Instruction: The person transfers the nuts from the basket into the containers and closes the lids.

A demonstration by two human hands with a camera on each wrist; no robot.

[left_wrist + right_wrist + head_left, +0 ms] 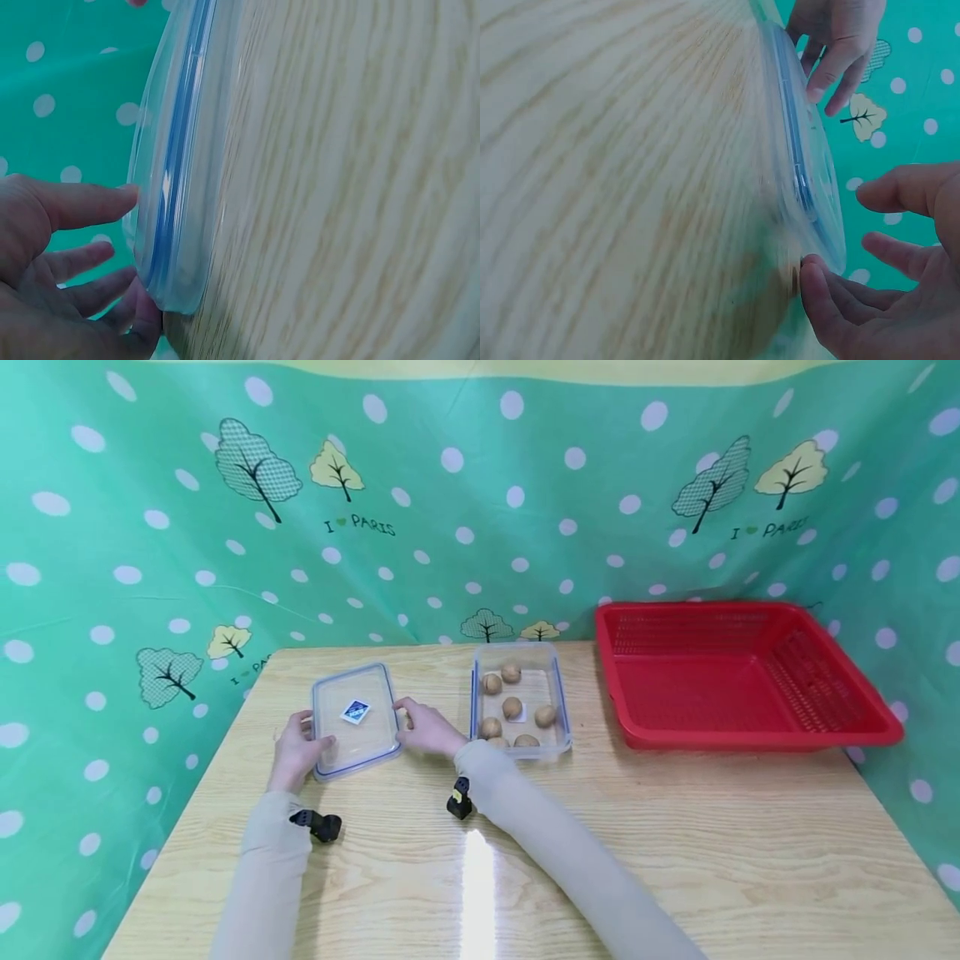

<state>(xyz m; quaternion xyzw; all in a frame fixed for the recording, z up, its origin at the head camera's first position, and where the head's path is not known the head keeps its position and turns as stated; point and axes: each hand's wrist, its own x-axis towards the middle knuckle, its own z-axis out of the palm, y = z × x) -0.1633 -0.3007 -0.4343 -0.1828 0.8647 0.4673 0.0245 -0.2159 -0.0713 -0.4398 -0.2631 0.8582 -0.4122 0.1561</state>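
A clear lid with a blue seal (372,745) lies on the left part of the table, a blue-and-white label at its middle. My left hand (297,750) holds its left edge, thumb over the top and fingers curled at the side, as the left wrist view shows. My right hand (427,728) is at the right edge. In the right wrist view, its fingertips (815,281) are right at the lid's lower corner while the thumb stands apart. Right of that hand, a clear plastic container (556,749) holds several walnuts (512,707).
A red plastic basket (697,739) stands at the table's back right. The wooden table (675,827) extends in front of it. A green dotted cloth (420,468) hangs behind and along the sides. Each wrist carries a small black camera (460,799).
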